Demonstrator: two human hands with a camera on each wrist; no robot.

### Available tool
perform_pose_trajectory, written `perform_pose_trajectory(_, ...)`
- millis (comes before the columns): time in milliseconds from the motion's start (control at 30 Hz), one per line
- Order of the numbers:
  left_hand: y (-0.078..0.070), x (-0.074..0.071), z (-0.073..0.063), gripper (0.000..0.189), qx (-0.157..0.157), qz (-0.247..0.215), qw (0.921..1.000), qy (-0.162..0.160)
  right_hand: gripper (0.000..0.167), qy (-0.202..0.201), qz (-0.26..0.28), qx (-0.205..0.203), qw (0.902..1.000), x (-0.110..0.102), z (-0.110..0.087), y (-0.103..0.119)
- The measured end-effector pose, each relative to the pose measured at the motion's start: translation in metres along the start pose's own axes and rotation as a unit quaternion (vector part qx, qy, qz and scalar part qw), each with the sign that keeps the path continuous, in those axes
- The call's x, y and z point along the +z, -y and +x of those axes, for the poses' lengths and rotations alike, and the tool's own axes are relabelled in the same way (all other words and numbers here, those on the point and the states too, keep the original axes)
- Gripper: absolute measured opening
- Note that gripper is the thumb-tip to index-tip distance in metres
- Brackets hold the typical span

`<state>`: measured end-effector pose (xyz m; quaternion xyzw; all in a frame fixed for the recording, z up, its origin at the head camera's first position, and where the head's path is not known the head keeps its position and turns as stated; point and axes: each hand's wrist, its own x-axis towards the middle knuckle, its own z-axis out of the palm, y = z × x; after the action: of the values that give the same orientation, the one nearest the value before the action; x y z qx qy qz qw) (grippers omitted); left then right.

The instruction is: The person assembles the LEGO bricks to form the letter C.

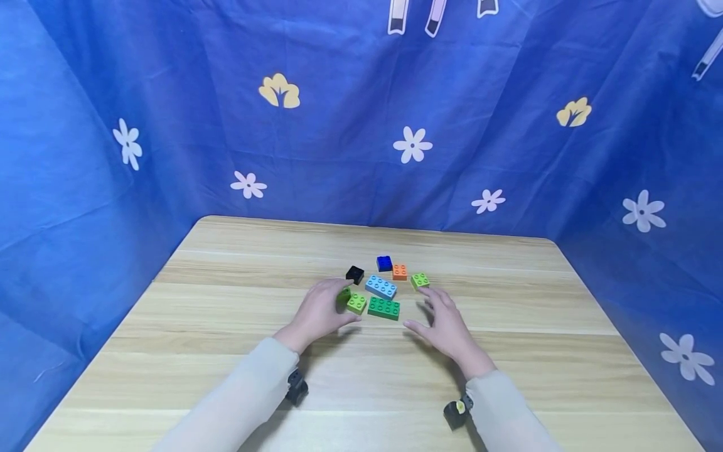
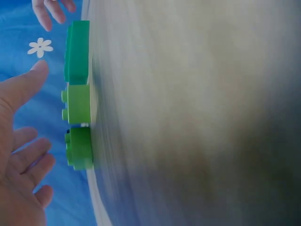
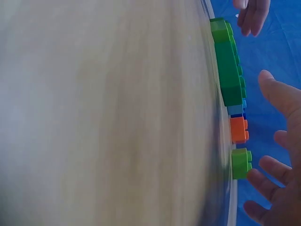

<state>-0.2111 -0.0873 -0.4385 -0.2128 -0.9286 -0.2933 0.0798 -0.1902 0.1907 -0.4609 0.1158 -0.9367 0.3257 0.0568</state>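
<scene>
My left hand (image 1: 322,311) is left of the bricks, its thumb and fingers spread apart with nothing between them. Nearest to it are a lime brick (image 1: 356,303) and a green brick (image 2: 80,148), which the hand partly hides in the head view. My right hand (image 1: 443,320) is on the other side, fingers loosely spread, fingertips close to another lime brick (image 1: 420,280); contact is unclear. Between the hands lies a long green brick (image 1: 384,308), with a long light blue brick (image 1: 381,287) behind it. Farther back are black (image 1: 354,275), dark blue (image 1: 384,263) and orange (image 1: 399,272) bricks.
The bricks lie on a light wooden table (image 1: 226,263). A blue flowered curtain (image 1: 339,125) hangs along the table's back and sides. Each wrist wears a small black camera, one on the left (image 1: 296,387) and one on the right (image 1: 456,413).
</scene>
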Motion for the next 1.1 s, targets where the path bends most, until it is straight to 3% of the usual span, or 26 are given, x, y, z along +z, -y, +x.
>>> perform_pose_trajectory(167,-0.005,0.007,0.009,0.071,-0.002,-0.026,0.9995,0.016,0.079,0.007,0.042,0.005,0.9991,0.005,0.005,0.003)
perform_pose_trajectory(600,-0.008,0.021,0.023,0.059,0.012,-0.023,0.9984,0.049,0.057,0.005,0.105,0.013,0.9944,0.020,0.017,0.000)
perform_pose_trajectory(1100,-0.012,0.027,0.035,0.051,0.006,-0.027,0.9956,0.090,0.045,-0.001,0.130,0.005,0.9915,0.030,0.022,0.000)
